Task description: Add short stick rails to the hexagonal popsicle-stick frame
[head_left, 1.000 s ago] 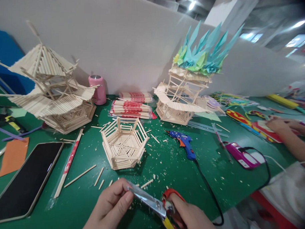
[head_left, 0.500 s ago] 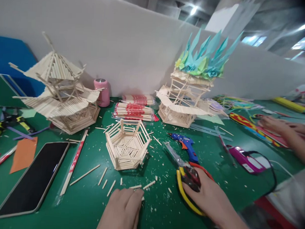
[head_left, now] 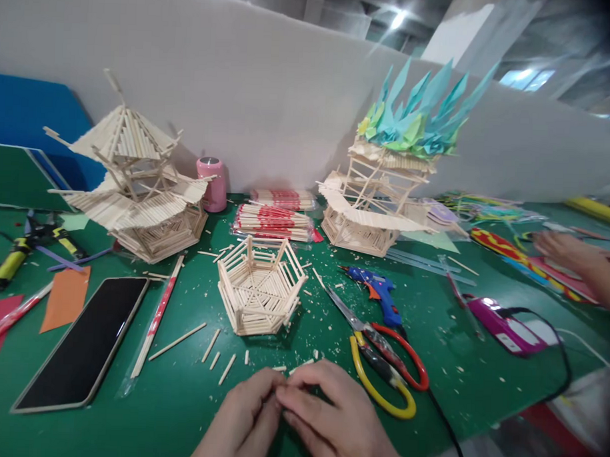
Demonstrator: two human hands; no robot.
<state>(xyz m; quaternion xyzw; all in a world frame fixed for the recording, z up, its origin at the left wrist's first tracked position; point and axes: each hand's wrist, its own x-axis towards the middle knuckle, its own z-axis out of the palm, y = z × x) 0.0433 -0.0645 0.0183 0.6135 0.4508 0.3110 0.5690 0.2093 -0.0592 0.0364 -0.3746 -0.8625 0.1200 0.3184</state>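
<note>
Our left hand (head_left: pixel 244 413) and right hand (head_left: pixel 339 413) meet at the fingertips, on what we cannot tell; straying right could knock the scissors (head_left: pixel 365 329).

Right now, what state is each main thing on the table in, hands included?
Left hand: curled, grip hidden
Right hand: touching left hand, grip hidden
Scissors: lying unheld, handles apart
Glue gun: on its side, unheld
Phone: face up, screen dark
Stick basket: upright, open-topped
Stick bundles: wrapped
Pink container: upright
Roofed stick pagoda: upright
Paper-topped stick tower: upright
</note>
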